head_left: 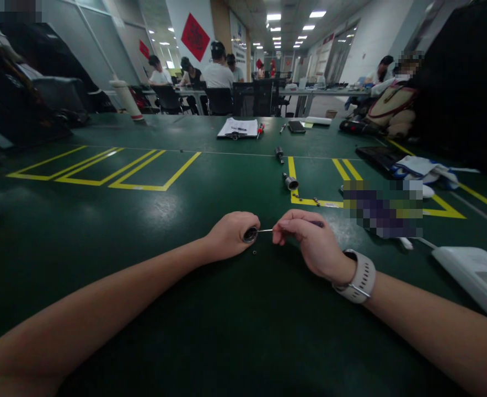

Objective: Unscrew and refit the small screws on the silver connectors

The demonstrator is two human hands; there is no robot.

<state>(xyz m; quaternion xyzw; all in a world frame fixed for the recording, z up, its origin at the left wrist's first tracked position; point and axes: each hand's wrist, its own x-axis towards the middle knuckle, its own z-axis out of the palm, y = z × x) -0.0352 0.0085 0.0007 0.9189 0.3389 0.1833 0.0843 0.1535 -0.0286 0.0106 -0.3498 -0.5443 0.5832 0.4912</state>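
Observation:
My left hand (230, 234) is wrapped round a hollow metal cylinder (250, 235), its open end facing me. My right hand (305, 237) grips a thin screwdriver (265, 230) with a dark handle, and its slim shaft reaches to the cylinder's edge. Whether the tip touches the metal or sits in a hole, I cannot tell. Just below the cylinder a tiny dark nut-like piece (254, 252) lies on the green table. Farther off, a metal cup-shaped part with a stem (290, 182) rests on its side by the yellow tape, with a similar dark part (279, 154) behind it.
Several tiny pieces (315, 201) lie along yellow tape lines (317, 203). A clipboard (238, 128), a phone (296, 127) and a white bottle (127, 100) stand or lie farther back. To the right are a cloth (425, 170) and a white device (475, 275). People sit at distant tables.

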